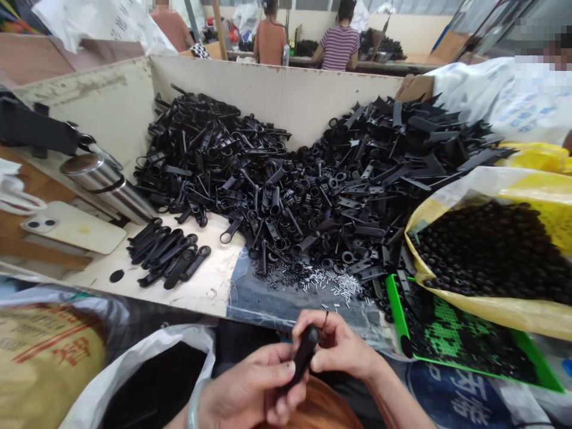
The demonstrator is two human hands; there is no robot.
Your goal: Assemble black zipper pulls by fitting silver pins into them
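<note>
Close to my body, below the table's front edge, my left hand [272, 381] is closed around a black plastic handle-like part [306, 351]. My right hand [337, 345] pinches the upper end of the same part; a thin dark piece sticks up by its fingers, too small to name. Beyond my hands, small silver pins [335, 283] lie scattered on a dark mat [286, 301]. Left of the mat, a group of similar black parts [167, 253] lies together on the pale tabletop [214, 286].
A large heap of black plastic parts [268, 179] fills the walled table. On the right are a yellow bag [447, 304] of black rings and a green tray [400, 322]. A steel flask [111, 187] and phone [75, 226] are left. An open white sack [205, 345] stands below.
</note>
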